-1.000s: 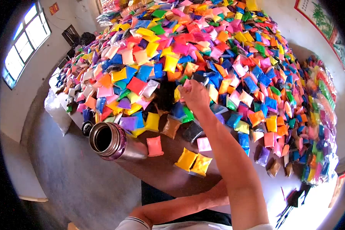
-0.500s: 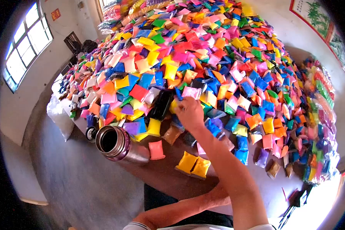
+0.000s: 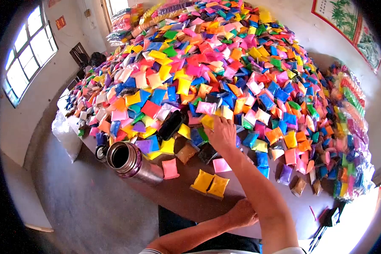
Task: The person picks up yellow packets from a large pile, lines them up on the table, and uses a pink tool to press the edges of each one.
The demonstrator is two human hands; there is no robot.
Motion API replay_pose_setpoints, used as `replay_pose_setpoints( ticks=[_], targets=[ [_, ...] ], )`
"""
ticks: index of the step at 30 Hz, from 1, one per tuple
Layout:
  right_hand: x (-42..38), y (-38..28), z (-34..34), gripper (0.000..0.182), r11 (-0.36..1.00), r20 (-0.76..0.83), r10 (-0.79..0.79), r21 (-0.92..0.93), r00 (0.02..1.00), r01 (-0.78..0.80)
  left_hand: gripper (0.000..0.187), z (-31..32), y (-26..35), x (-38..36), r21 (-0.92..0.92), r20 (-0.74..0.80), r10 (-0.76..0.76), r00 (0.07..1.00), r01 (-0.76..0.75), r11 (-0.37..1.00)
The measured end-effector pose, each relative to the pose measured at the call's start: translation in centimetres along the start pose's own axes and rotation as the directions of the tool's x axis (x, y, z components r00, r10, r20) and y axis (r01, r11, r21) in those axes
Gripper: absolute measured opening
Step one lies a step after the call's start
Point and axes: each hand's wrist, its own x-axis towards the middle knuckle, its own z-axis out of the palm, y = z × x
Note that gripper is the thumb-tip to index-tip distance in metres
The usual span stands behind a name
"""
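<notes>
My right hand (image 3: 222, 133) is at the front of a large heap of small coloured packets (image 3: 199, 59). Its fingers pinch a yellow packet (image 3: 207, 121), beside a light pink packet (image 3: 206, 108). Close to my body, my left hand (image 3: 241, 213) is curled closed, partly covered by my right forearm; whether anything is in it is hidden. Two dark yellow packets (image 3: 210, 184) lie side by side on the table (image 3: 178, 199) between my hands and the heap. To the left of my right hand is a black packet (image 3: 171, 125).
An uncapped metal flask (image 3: 146, 167) leans at the table's left edge, its black-and-silver lid (image 3: 101, 153) beside it. A clear plastic bag (image 3: 67, 133) hangs at the left. Bagged packets (image 3: 351, 135) are stacked at the right, above dark straps (image 3: 326, 226).
My right hand has moved right and slightly toward me with the yellow packet. The black packet has shifted and lies more exposed. My left hand shows more from behind the right forearm.
</notes>
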Motion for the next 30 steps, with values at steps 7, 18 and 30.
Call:
replay_pose_setpoints(
  ticks=[7, 18, 30],
  targets=[
    [1.2, 2.0, -2.3, 0.029, 0.969, 0.331, 0.096, 0.185, 0.939, -0.164, 0.022, -1.3, 0.6, 0.1, -0.004, 0.025, -0.207, 0.978, 0.207, 0.978],
    [-5.0, 5.3, -12.3, 0.026, -0.046, 0.576, 0.451, 0.778, 0.682, -0.627, 0.034, -3.4, 2.6, 0.6, 0.045, -0.056, -0.170, 0.984, 0.173, 0.984],
    [-18.6, 6.5, -18.0, 0.028, 0.073, 0.187, 0.416, 0.968, 0.890, -0.238, 0.052, -5.0, 2.4, 0.4, -0.427, -0.052, -0.389, 0.920, 0.332, 0.841]
  ],
)
